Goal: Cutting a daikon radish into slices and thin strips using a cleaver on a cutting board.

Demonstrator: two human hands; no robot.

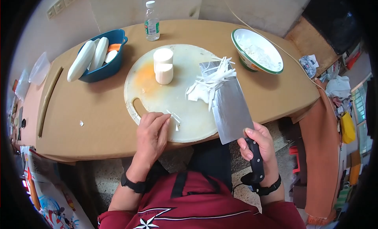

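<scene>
My right hand [259, 141] grips the black handle of a cleaver [233, 110], its broad steel blade reaching over the right side of a round white cutting board [189, 122]. A heap of white vegetable shreds [218, 78] lies across the blade's far end and spills onto the board. At the board's near left edge is my left hand [154, 130], fingertips drawn together beside a few loose shreds [174, 118]. Whether those fingers pinch anything is hidden. Two pale cut vegetable pieces, perhaps white radish [164, 73], stand towards the board's far side.
Back left, a blue plastic basket [102, 73] holds long peeled white vegetables and an orange piece. A clear plastic bottle [152, 25] stands behind the board. On the right, a green-rimmed bowl [251, 63] contains white shreds. A brown stick [50, 102] lies along the table's left edge.
</scene>
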